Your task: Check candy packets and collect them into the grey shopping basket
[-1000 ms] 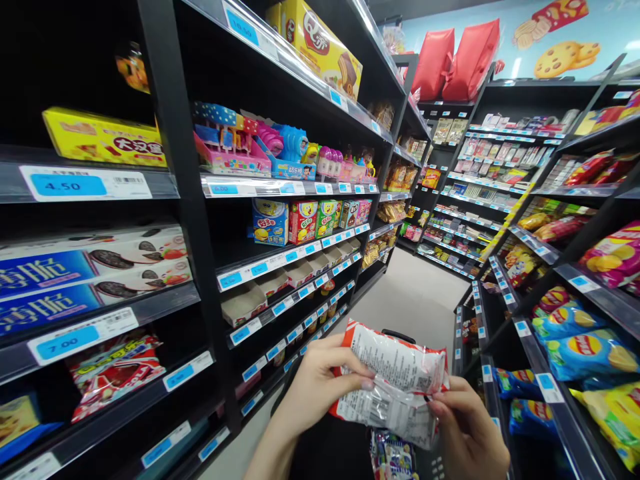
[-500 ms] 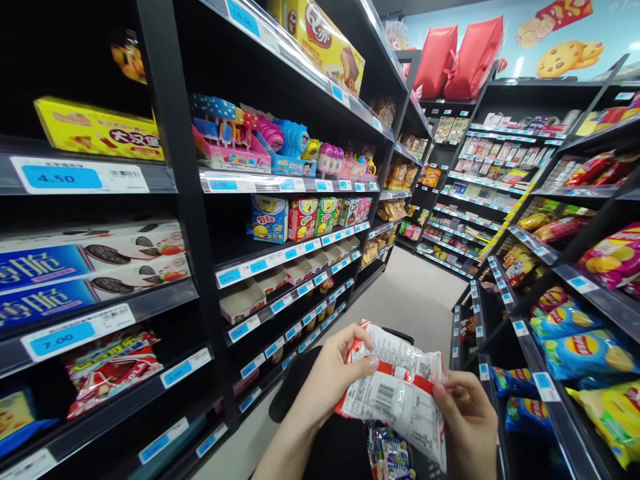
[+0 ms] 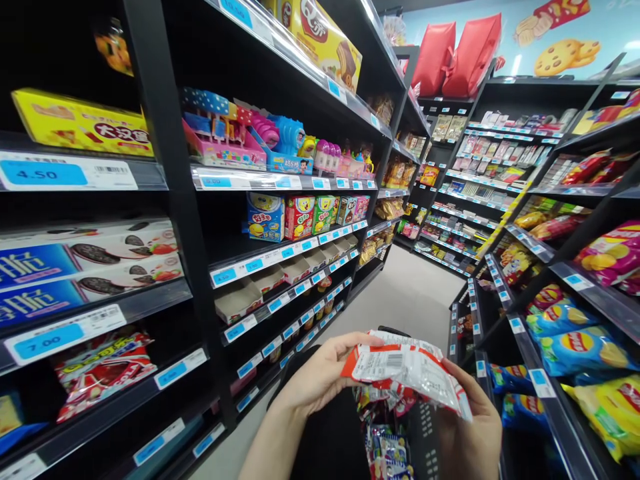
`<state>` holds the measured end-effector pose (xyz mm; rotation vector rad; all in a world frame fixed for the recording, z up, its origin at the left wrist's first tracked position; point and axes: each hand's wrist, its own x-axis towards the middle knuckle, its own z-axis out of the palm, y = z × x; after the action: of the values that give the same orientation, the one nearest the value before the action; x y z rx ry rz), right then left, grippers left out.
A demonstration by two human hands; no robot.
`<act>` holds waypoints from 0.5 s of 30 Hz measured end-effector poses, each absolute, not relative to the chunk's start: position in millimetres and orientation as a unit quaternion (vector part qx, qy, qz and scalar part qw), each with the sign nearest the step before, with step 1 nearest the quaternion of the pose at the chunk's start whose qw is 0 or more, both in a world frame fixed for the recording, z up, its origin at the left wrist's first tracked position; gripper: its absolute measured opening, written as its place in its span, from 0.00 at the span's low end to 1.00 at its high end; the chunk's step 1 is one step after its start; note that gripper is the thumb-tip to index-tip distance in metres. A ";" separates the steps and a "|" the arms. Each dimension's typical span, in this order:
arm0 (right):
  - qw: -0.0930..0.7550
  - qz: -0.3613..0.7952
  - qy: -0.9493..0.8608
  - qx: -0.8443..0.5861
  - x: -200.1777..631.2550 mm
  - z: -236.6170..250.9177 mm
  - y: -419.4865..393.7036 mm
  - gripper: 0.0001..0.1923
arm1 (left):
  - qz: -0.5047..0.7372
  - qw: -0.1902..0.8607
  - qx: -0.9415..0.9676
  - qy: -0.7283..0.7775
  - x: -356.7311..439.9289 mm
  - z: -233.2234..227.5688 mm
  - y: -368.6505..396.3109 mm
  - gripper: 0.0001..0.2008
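Note:
A white and red snack bag (image 3: 407,367), its printed back with a barcode facing up, is held between both hands. My left hand (image 3: 323,377) grips the bag's left end, thumb and fingers closed on it. At the other end, my right hand (image 3: 475,420) is closed round the bag's right edge. Below the bag is a black basket (image 3: 426,437) with a perforated wall. Several small wrapped packets (image 3: 387,450) lie inside it, partly covered by the bag.
Shelves with boxed snacks (image 3: 267,217) and candy toys (image 3: 220,137) run along the left. Chip bags (image 3: 587,350) fill the right-hand shelves. Between them a grey floor aisle (image 3: 407,280) leads to a back shelf, with red bags (image 3: 455,57) on top.
The snack bag has tilted flatter, its near edge rising, so more of the basket's packets show beneath it. Both hands keep hold. The view has shifted slightly.

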<state>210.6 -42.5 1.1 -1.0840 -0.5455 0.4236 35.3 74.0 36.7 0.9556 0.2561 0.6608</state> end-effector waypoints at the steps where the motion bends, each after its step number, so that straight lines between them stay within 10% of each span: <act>1: 0.791 0.178 -0.253 -0.528 208.9 2.0 -42.1 0.16 | 0.317 0.809 0.472 0.149 36.4 38.0 73.6 0.13; 7: 0.731 0.108 -0.279 -0.613 208.2 5.8 -42.8 0.16 | 0.387 0.618 0.618 0.295 39.7 39.6 75.7 0.20; 15: 0.725 0.261 -0.283 -0.571 213.2 5.2 -43.9 0.19 | 0.308 0.754 0.524 0.247 31.9 39.4 75.6 0.17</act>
<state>213.2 -43.9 5.2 -1.2598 -0.6242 0.5749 31.9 75.6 39.4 1.1442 0.5385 0.6729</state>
